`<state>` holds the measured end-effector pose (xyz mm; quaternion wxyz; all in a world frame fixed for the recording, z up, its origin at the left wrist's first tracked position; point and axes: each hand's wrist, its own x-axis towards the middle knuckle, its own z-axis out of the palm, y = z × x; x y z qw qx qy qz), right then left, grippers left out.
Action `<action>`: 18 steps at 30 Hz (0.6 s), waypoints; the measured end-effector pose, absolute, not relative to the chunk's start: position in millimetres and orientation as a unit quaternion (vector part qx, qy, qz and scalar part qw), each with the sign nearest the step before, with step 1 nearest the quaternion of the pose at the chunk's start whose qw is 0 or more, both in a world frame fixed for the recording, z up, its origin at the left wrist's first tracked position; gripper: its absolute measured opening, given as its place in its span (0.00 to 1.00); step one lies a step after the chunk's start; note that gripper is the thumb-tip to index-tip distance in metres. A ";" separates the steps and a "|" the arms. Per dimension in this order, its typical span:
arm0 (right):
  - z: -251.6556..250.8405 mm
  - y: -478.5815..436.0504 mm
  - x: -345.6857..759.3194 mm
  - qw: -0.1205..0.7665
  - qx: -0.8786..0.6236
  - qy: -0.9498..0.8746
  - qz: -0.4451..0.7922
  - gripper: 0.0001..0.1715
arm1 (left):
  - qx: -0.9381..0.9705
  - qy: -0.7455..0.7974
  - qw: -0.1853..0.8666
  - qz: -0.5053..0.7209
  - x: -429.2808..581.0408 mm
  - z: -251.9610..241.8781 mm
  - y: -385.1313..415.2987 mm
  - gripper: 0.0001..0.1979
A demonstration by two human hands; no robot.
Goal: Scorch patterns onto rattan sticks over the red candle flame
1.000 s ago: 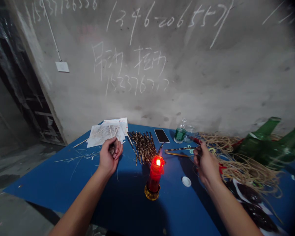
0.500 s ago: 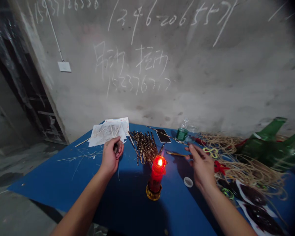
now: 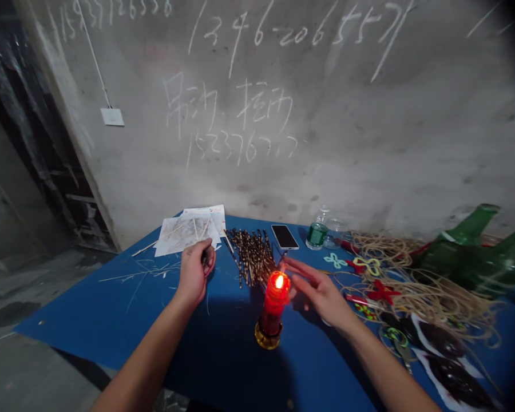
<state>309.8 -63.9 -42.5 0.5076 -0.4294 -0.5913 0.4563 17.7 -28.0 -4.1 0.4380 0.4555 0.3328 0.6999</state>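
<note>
My left hand [image 3: 193,272] is closed around a small dark object [image 3: 205,257] above the blue table [image 3: 111,309], beside the papers [image 3: 189,232]. My right hand [image 3: 317,292] has its fingers apart, and its fingertips stop close to the lit red candle [image 3: 275,300], which stands in a gold glass holder [image 3: 268,337]. Just beyond those fingertips lies a pile of dark-mottled sticks [image 3: 251,257]. Nothing shows in my right hand.
A phone [image 3: 284,236] and a small bottle of green liquid [image 3: 317,233] stand at the table's back. To the right lie tangled tan cords [image 3: 429,297], green glass bottles [image 3: 467,252] and a red star-shaped knot [image 3: 381,292]. A chalk-marked concrete wall [image 3: 240,114] rises behind.
My right hand has moved left toward the candle and opened its fingers, and the stick near it no longer shows. My left hand stays in nearly the same place.
</note>
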 end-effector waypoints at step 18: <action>-58.2 -59.6 314.9 0.476 -0.451 -0.658 0.371 0.25 | 0.457 0.372 0.425 0.687 17.5 -3.4 -29.3 0.27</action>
